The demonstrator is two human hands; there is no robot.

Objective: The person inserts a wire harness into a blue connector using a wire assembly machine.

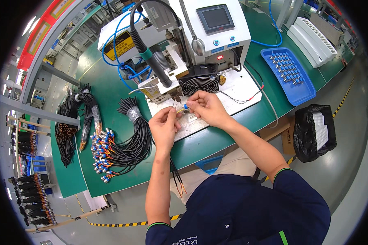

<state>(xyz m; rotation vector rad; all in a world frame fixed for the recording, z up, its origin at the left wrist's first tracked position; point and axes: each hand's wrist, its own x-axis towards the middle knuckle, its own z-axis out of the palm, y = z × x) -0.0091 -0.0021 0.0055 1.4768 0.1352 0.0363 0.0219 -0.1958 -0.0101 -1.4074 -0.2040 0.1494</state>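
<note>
Close together over the white metal base plate (179,130), my two hands meet just under the tip of a bench soldering machine (229,38). My right hand (210,109) pinches a small blue-and-silver round connector (186,107). Between thumb and fingertips, my left hand (164,124) grips a thin yellow wire (180,110) that runs to the connector; whether wire and connector are joined, I cannot tell. A black cable (176,173) with orange ends hangs over the table's front edge below my left hand. The soldering iron's black handle (158,69) slants down above them.
A cable bundle with blue connectors (104,153) lies left on the green table (200,151), beside more black cable bundles (67,130). At right are a blue tray (304,96) of connectors, a white stacked case (313,43) and a black-bagged bin (302,141). A fan (199,85) stands behind my hands.
</note>
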